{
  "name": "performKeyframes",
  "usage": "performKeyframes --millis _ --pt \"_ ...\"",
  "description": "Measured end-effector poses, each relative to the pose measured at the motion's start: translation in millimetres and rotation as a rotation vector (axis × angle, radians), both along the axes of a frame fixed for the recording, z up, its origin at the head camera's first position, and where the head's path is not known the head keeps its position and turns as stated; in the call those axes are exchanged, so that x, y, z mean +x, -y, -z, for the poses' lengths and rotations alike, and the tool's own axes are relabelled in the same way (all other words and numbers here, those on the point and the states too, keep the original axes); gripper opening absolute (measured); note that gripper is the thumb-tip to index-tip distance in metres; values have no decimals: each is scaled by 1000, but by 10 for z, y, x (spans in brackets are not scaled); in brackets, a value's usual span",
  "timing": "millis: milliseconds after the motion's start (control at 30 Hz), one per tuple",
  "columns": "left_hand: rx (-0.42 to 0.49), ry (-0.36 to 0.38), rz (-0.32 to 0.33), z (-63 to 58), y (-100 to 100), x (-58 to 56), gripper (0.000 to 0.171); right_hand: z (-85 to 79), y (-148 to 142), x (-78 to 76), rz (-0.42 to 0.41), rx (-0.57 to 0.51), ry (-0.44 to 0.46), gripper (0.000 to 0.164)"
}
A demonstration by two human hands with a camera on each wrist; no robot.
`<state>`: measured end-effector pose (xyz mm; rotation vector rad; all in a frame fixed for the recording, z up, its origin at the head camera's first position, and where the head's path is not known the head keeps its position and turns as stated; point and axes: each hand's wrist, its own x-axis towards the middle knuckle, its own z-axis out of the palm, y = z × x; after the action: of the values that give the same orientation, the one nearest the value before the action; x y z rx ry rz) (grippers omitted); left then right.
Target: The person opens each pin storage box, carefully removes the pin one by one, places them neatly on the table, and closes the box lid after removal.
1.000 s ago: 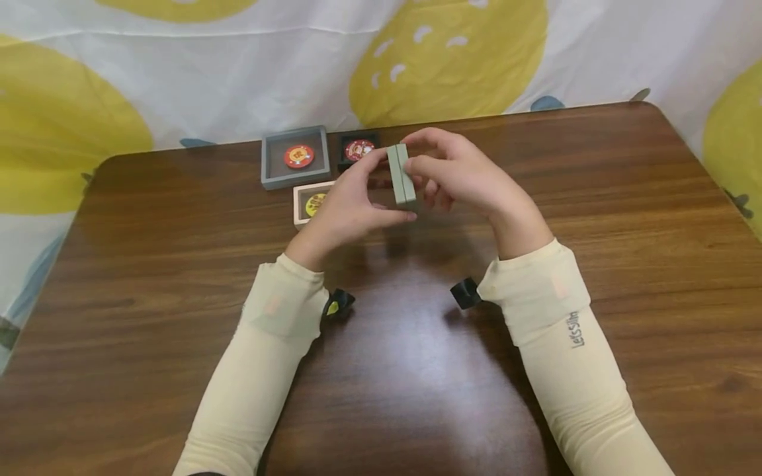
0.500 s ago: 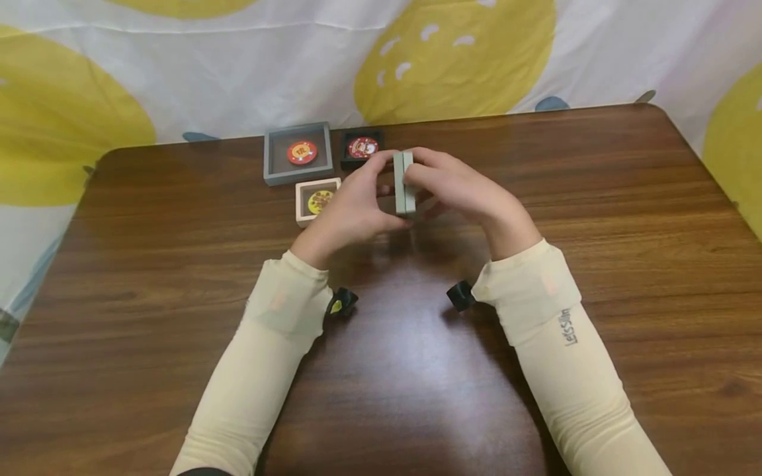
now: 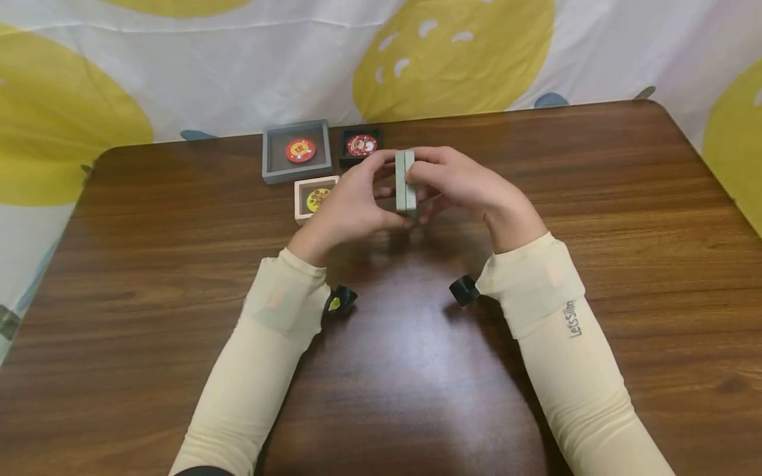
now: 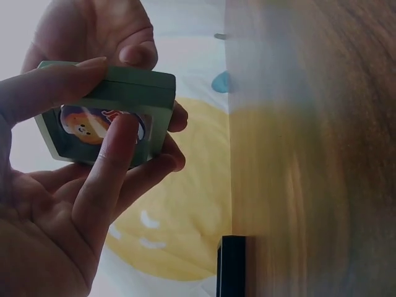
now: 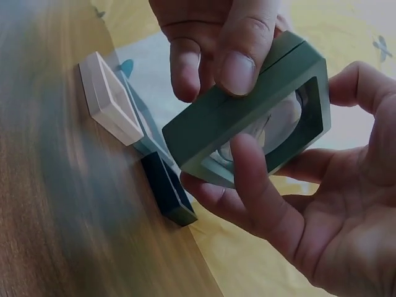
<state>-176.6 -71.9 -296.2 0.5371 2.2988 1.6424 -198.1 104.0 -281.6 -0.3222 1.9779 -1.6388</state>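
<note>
holding a green frame (image 3: pixel 402 195) between both hands, raised above the dark wooden table (image 3: pixel 149 317), slightly far of the scene's middle. standing it upright on edge there, presenting a narrow side split by a straight seam.

curling the left hand (image 3: pixel 351 208) round it from the left, laying the thumb on a seamed outer side and stretching one finger across the window. bending the right hand (image 3: pixel 467 188) onto it from the right, touching a corner with one digit and reaching another over the window in the right wrist view; not being able to tell whether pressing the pane or hovering just before it. showing through the window, in the left wrist view, a printed disc (image 4: pixel 80 125) with an orange smiling figure, partly covered by a fingertip.

seeing three more frames on the table, left of the green one: at the far edge a large grey frame (image 3: pixel 271 177) around a red disc (image 3: pixel 300 150), just right of that a small black frame (image 3: pixel 348 160) around another red disc, and nearer, a cream frame (image 3: pixel 298 206) around a yellow disc (image 3: pixel 317 198), partly hidden behind the left hand.

wearing cream sleeves (image 3: pixel 538 291) on both arms, with a small black device (image 3: pixel 464 290) jutting inward from each cuff. facing a white cloth (image 3: pixel 250 79) patterned with big yellow fruit, hanging along the far edge.
</note>
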Motion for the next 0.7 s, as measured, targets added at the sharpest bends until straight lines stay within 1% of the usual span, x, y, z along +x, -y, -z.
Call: performKeyframes --millis 100,267,500,700 --pt "11 4 4 2 1 -8 85 4 2 0 9 2 -1 37" --pt "-5 11 3 2 11 -15 85 11 13 8 13 1 16 31" --pt "13 -10 -6 4 16 -28 84 -6 26 25 61 -30 23 27" --pt "-35 -7 -14 0 29 -21 84 -14 46 28 52 -29 26 23"
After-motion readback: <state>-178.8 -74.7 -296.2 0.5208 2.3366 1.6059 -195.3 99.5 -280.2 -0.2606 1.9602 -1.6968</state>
